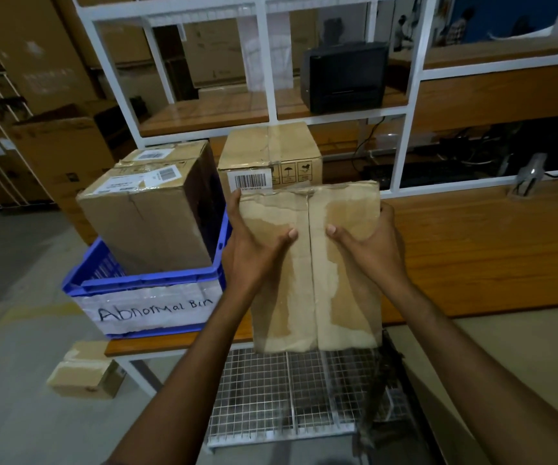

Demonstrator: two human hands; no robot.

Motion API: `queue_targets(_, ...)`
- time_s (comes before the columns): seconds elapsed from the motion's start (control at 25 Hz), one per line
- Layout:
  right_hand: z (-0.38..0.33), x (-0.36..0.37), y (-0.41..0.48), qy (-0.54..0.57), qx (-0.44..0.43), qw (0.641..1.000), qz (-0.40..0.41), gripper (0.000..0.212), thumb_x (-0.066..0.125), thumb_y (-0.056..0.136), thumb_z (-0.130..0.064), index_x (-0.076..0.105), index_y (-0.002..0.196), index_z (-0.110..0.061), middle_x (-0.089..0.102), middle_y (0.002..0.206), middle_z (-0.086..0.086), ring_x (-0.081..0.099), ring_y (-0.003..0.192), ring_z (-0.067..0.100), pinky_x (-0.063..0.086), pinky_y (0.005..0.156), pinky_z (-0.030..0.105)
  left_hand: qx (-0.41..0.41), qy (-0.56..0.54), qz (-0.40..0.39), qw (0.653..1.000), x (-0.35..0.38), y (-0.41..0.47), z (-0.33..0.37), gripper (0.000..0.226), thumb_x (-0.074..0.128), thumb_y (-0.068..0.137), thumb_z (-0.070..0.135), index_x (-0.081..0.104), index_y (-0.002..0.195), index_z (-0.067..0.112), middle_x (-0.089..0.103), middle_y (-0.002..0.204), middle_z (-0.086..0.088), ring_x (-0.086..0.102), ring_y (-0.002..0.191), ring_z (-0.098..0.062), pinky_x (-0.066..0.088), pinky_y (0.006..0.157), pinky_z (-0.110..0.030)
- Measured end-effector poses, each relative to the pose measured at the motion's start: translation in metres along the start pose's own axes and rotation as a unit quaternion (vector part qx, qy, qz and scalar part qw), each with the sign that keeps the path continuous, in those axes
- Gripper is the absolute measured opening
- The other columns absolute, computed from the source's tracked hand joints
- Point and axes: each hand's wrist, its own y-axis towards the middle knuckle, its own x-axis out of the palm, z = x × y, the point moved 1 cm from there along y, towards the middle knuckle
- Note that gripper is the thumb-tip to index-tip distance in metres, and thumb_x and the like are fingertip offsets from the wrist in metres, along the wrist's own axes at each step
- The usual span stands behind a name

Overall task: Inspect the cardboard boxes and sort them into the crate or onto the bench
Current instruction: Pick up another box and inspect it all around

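Worn cardboard box (314,270) held over the front edge of the bench (488,250) by both hands.
It is gripped at its sides by the left hand (254,250) and right hand (371,246), thumbs pressed on its face. Left of it, a labelled box (146,213) is seated in the blue crate (150,278) marked "Abnormal Bin"; a barcoded box (270,152) is stood on the bench behind.

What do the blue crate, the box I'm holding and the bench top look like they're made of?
Blue crate: likely moulded plastic, glossy rim, slotted walls. Held box: matte brown cardboard, clear tape along the seam, facing patchily worn. Bench top: wood or wood-look laminate, glossy grain; cannot tell which.
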Motion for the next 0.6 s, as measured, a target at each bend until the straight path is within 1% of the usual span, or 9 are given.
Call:
queue_targets(0.08,0.004,0.005,0.001,0.004,0.006,0.999,0.035,0.087,0.088,0.074,-0.051,0.042,0.141,-0.021,0.056,0.118,-0.012,0.059,0.111,0.014,0.041,0.069,0.016,-0.006,-0.014,0.025,1.000,0.004,-0.003,-0.002,0.119,0.082,0.074,0.069,0.006,0.162,0.043,0.046,0.161,-0.004,0.052,0.139,-0.035,0.045,0.109,-0.053)
queue_targets(0.16,0.005,0.004,0.004,0.005,0.009,1.000,0.017,0.088,0.087,0.075,-0.051,0.038,0.142,-0.021,0.055,0.119,-0.012,0.058,0.111,0.015,0.043,0.070,0.019,-0.014,-0.013,0.026,0.999,0.007,-0.003,-0.003,0.124,0.082,0.072,0.071,0.002,0.162,0.042,0.045,0.161,-0.004,0.052,0.140,-0.034,0.046,0.109,-0.057)
queue_targets(0.24,0.010,0.002,0.001,-0.010,0.017,0.999,-0.036,0.097,0.088,0.074,-0.050,0.027,0.146,-0.026,0.051,0.123,-0.010,0.057,0.111,0.017,0.048,0.077,0.029,-0.037,0.007,-0.011,0.999,0.008,-0.009,-0.010,0.132,0.085,0.069,0.071,-0.002,0.163,0.040,0.042,0.163,-0.004,0.051,0.141,-0.034,0.046,0.111,-0.057)
queue_targets(0.28,0.015,0.003,-0.003,-0.024,0.022,0.998,-0.048,0.100,0.089,0.073,-0.050,0.025,0.146,-0.027,0.051,0.125,-0.008,0.057,0.111,0.018,0.050,0.081,0.034,-0.053,0.022,-0.030,0.998,0.010,-0.016,-0.015,0.133,0.087,0.070,0.068,-0.002,0.164,0.038,0.042,0.163,-0.005,0.050,0.141,-0.035,0.046,0.111,-0.055)
queue_targets(0.32,0.020,0.005,-0.007,-0.034,0.023,0.998,-0.041,0.099,0.089,0.072,-0.050,0.026,0.145,-0.027,0.054,0.126,-0.007,0.057,0.111,0.019,0.050,0.083,0.035,-0.064,0.029,-0.038,0.997,0.012,-0.022,-0.020,0.130,0.087,0.071,0.066,0.001,0.164,0.037,0.044,0.161,-0.005,0.051,0.140,-0.036,0.046,0.110,-0.053)
queue_targets(0.4,0.026,0.006,-0.012,-0.036,0.021,0.999,-0.015,0.096,0.089,0.073,-0.051,0.030,0.145,-0.025,0.058,0.130,-0.003,0.057,0.109,0.017,0.048,0.084,0.033,-0.072,0.018,-0.032,0.997,0.015,-0.029,-0.028,0.124,0.085,0.073,0.067,0.005,0.163,0.038,0.047,0.159,-0.003,0.052,0.138,-0.036,0.047,0.109,-0.053)
queue_targets(0.48,0.029,0.004,-0.013,-0.031,0.033,0.998,-0.044,0.099,0.089,0.072,-0.053,0.028,0.145,-0.027,0.057,0.132,-0.004,0.058,0.112,0.019,0.051,0.086,0.037,-0.077,0.008,-0.043,0.996,0.014,-0.035,-0.032,0.123,0.085,0.075,0.065,0.005,0.163,0.038,0.046,0.159,-0.001,0.052,0.138,-0.034,0.047,0.108,-0.052)
queue_targets(0.56,0.035,0.000,-0.017,-0.043,0.056,0.994,-0.083,0.102,0.091,0.070,-0.051,0.026,0.146,-0.028,0.057,0.130,-0.006,0.060,0.116,0.024,0.054,0.090,0.042,-0.082,0.018,-0.063,0.994,0.014,-0.042,-0.038,0.122,0.084,0.072,0.069,0.005,0.162,0.040,0.048,0.156,-0.002,0.055,0.135,-0.036,0.050,0.106,-0.053)
queue_targets(0.6,0.039,-0.001,-0.021,-0.055,0.060,0.993,-0.081,0.102,0.091,0.070,-0.051,0.028,0.146,-0.027,0.058,0.130,-0.005,0.060,0.117,0.025,0.054,0.091,0.042,-0.088,0.030,-0.062,0.994,0.013,-0.047,-0.041,0.121,0.082,0.072,0.072,0.006,0.161,0.041,0.050,0.154,-0.003,0.057,0.132,-0.037,0.051,0.104,-0.054)
